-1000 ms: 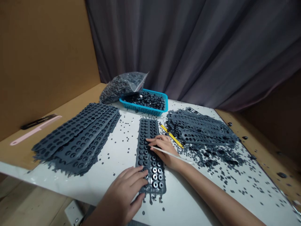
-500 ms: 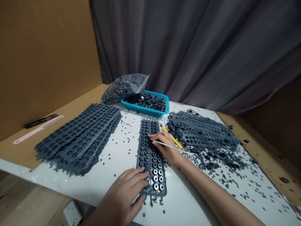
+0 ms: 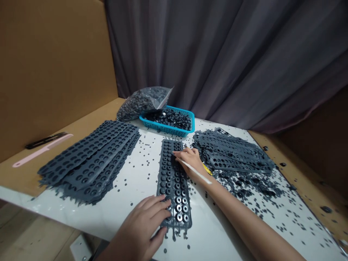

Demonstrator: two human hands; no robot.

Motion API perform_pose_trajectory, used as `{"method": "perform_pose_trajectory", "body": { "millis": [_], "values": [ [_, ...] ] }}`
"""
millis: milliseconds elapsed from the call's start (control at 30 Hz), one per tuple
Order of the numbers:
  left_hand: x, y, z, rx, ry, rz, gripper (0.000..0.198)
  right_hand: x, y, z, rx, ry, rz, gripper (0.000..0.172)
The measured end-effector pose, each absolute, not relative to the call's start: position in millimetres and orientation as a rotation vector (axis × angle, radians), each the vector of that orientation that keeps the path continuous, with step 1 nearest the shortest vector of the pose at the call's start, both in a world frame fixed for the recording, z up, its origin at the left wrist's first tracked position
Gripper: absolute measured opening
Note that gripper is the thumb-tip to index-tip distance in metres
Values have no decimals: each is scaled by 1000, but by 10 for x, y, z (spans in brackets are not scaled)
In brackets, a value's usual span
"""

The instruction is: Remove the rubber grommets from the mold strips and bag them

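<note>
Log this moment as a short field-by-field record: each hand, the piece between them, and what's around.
Left hand: fingers resting on the dark sheet's near left part
Right hand: holding a white stick over the sheet; tip contact unclear
Dark sheet: flat on the table, bearing rows of round pieces
Left side: sheet stack, pink tool
Right side: perforated sheets; yellow tool, partly hidden
Back: blue basket of small dark parts, plastic bag
</note>
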State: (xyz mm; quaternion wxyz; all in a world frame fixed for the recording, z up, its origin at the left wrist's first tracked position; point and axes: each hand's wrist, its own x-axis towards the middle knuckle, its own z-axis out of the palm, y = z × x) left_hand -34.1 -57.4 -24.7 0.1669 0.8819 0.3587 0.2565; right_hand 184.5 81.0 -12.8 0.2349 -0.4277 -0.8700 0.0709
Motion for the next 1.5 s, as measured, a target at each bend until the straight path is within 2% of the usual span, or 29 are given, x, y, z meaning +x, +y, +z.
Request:
{"method": "perform_pose_trajectory", "body": {
  "millis": [267, 533, 733, 967, 1067, 1200, 1333, 1500],
  "values": [
    [-337, -587, -287, 2477, 1017, 773, 36, 1846, 674, -75, -1047, -2250, 538, 10],
    [-328, -593, -275, 2463, 1018, 771, 35, 1856, 641, -186, -987, -2263, 538, 8],
    [-330, -591, -282, 2472, 1021, 771, 35, 1848, 627, -131, -988, -2354, 462, 10],
    [-351, -558, -261, 2524, 985, 663, 37, 1852, 801, -194, -931, -2515, 89, 16],
    [-351, -564, -244, 2529, 1006, 667, 35, 1879, 888, -204, -988, -2466, 43, 16],
    [-368, -582, -233, 2556, 995, 639, 36, 1905, 883, -159, -1119, -2258, 275, 16],
    [-380, -583, -232, 2553, 997, 614, 36, 1876, 799, -139, -1061, -2180, 588, 10],
    [-367, -575, -256, 2537, 1012, 621, 38, 1826, 761, -132, -1048, -2168, 627, 9]
  ]
}}
